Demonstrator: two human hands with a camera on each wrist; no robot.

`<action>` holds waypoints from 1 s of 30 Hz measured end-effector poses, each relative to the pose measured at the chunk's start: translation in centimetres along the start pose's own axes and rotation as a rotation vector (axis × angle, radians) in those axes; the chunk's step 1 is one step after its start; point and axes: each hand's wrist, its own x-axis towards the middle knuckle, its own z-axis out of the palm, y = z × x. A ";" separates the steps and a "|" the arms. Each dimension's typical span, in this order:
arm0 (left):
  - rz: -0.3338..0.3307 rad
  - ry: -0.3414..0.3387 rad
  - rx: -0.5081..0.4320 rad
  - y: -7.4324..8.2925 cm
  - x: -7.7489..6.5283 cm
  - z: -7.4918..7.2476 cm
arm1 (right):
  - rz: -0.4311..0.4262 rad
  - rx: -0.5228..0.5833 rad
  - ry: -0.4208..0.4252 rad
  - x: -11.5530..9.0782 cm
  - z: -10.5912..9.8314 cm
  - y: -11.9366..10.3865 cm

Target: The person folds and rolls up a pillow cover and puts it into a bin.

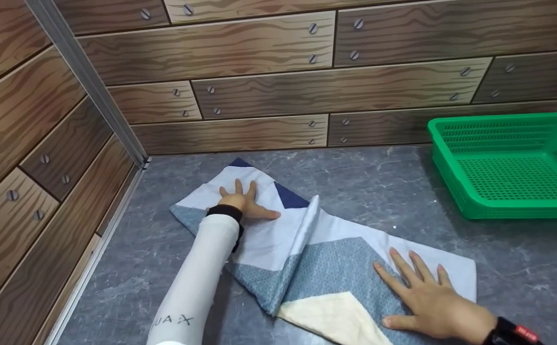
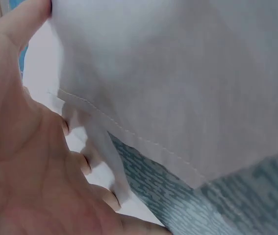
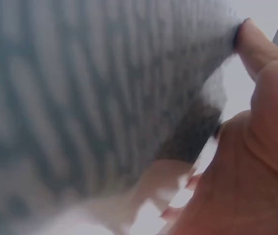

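Resting the right hand (image 1: 427, 302) on the near right end of a patterned cloth (image 1: 326, 261), with released, straight fingers spreading over blue-grey and white areas. Wearing a black wristband (image 1: 504, 331) with a red tag there. Showing a cream patch (image 1: 331, 311) along the near edge, left of that hand. Covering part of the grey surface (image 1: 379, 182) with the cloth, and lifting it into one raised fold (image 1: 295, 249) between both hands. Resting the left hand (image 1: 242, 203) farther off, on a white area at the far left end, likewise released, with fingers fanning out. Wearing a white sleeve (image 1: 197, 278) with dark lettering and a second black wristband (image 1: 225, 210) on that arm. Showing dark blue patches (image 1: 289, 199) along the far edge. Standing a green basket (image 1: 523, 212) on the surface at the far right, apart from the cloth, displaying its perforated floor and slotted walls and running past the view's right edge. Bounding the surface at left and back with wood-patterned panels (image 1: 259, 52) bearing slotted screw heads.
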 end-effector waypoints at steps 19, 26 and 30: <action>0.247 -0.008 0.148 5.5 1.9 0.7 | 0.099 -0.771 0.646 0.2 6.2 -7.2; 0.269 -0.012 0.208 8.5 2.4 0.9 | 0.194 -0.739 0.522 1.3 5.8 -10.6; 0.246 -0.020 0.254 10.4 1.9 0.6 | 0.201 -0.770 0.423 1.5 5.0 -11.5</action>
